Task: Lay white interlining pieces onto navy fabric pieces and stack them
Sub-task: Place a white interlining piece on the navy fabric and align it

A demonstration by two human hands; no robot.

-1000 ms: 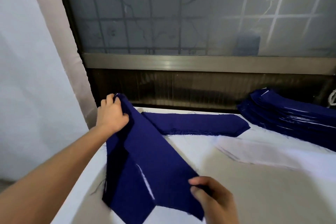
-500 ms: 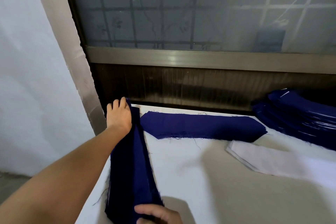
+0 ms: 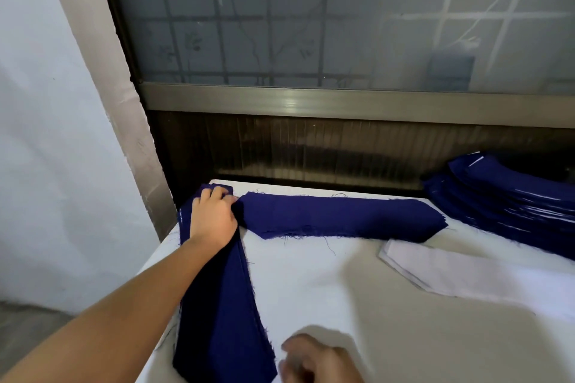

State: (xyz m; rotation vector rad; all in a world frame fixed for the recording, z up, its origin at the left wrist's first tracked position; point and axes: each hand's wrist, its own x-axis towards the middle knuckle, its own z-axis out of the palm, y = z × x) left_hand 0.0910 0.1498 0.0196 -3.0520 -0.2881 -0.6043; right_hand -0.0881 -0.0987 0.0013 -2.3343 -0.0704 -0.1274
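A stack of long navy pieces lies along the table's left edge. My left hand rests on the stack's far end with bent fingers pressing down on it. A single navy piece lies crosswise at the back, its left tip beside my left thumb. White interlining pieces lie in a flat pile to its right front. My right hand is blurred at the bottom edge, just right of the stack's near end, loosely curled and holding nothing.
A tall pile of navy pieces with white edges showing sits at the back right. The table has a white cover. A window frame and a wall close off the back and left.
The navy piece that both hands held has been laid down on the left stack. My right hand has let go and drawn back right. My left hand's fingers have bent on the far end.
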